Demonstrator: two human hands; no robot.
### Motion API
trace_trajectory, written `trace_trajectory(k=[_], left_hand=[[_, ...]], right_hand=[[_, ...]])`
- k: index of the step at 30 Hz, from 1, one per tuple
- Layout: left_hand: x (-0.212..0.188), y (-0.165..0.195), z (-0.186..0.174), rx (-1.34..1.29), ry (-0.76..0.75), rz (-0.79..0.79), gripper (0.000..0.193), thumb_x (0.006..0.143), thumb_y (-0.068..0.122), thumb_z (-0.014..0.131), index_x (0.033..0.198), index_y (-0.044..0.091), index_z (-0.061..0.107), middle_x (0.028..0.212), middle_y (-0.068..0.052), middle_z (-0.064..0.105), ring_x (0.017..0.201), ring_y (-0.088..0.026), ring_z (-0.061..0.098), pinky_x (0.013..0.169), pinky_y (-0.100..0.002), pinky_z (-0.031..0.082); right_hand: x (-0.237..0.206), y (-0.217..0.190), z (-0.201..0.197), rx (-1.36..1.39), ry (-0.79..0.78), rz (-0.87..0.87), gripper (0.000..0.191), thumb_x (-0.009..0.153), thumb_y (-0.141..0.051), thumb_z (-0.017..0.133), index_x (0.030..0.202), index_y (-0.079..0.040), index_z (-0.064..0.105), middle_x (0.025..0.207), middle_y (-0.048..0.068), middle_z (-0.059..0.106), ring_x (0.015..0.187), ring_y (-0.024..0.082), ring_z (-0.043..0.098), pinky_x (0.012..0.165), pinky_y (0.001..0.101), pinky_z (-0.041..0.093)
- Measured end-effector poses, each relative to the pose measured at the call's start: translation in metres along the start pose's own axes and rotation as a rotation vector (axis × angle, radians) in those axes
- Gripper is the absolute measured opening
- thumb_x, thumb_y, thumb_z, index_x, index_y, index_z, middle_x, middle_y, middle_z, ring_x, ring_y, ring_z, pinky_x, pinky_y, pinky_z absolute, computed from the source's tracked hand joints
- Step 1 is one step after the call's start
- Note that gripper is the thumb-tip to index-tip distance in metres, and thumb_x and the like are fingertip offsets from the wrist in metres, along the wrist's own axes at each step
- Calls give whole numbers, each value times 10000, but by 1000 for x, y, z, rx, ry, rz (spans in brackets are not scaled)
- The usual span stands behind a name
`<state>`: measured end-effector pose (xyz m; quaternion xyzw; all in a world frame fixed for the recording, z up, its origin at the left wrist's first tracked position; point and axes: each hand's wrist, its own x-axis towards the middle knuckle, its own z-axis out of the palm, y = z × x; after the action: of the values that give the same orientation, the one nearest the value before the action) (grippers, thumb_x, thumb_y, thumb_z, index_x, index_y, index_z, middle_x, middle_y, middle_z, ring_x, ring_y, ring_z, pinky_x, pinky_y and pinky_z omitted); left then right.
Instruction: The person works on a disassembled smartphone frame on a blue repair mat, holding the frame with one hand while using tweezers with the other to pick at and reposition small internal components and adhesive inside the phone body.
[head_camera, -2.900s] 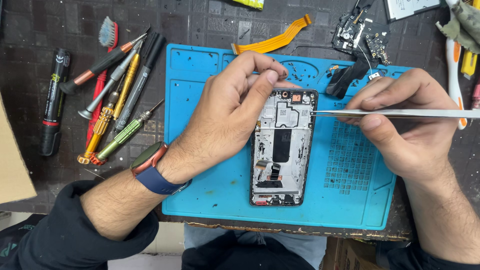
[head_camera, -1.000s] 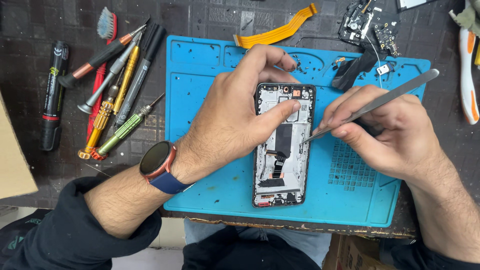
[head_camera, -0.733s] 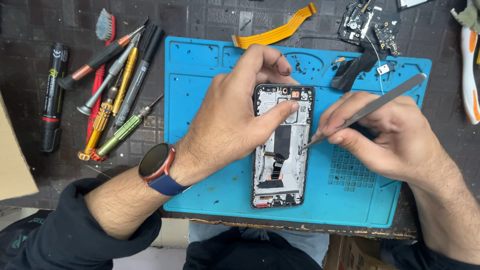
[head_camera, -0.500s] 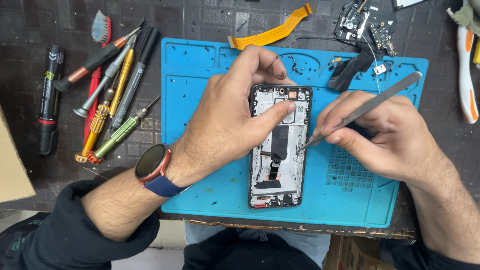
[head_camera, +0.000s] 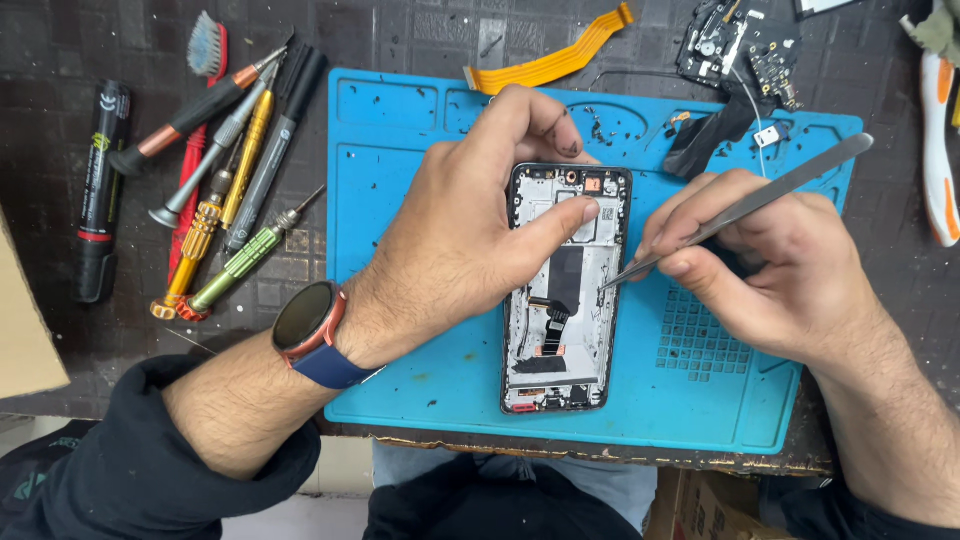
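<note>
The left hand (head_camera: 470, 235) grips the opened phone (head_camera: 562, 290) from its left side, thumb pressed on its upper middle, pinning it to the blue mat (head_camera: 420, 380) on the worktop. The right hand (head_camera: 790, 270), just right of the phone, pinches metal tweezers (head_camera: 745, 205) whose tip touches the phone's right edge

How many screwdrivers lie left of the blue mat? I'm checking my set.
5, fanned side by side: copper-collared black screwdriver, silver screwdriver, yellow screwdriver, slim black screwdriver, green screwdriver. A red-handled brush beneath may hide more.
</note>
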<state>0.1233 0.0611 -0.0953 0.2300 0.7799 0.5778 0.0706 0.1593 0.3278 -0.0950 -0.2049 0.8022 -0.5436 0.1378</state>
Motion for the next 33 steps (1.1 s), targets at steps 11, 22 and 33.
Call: trace_trajectory(k=[11,22,33], left_hand=[[3,-1,0,-38,-2,-39,390,956,98,806,1199,15,513,1142,-83,721,1183,-210,768,979,-322,631],[1,-1,0,-52,-15,-36,359,980,99,792,1185,17,508,1116,-78,720,1183,-196,777,969,-308,643],[-1,-3,-2,-38,-16,-23,367,971,126,801,1178,14,519,1112,-88,725,1152,-207,770,978,-325,627]], right_hand=[[3,-1,-3,32,-22,3,99,960,-63,695,1014,-22,623,997,111,741,960,185,772,840,309,659],[-1,2,0,120,-19,-3,80,998,-50,664,1049,-16,612,1027,121,728,989,193,760,880,326,662],[-1,3,4,41,129,-72,207,1020,-121,685,1128,1,557,995,122,674,944,170,745,826,287,659]])
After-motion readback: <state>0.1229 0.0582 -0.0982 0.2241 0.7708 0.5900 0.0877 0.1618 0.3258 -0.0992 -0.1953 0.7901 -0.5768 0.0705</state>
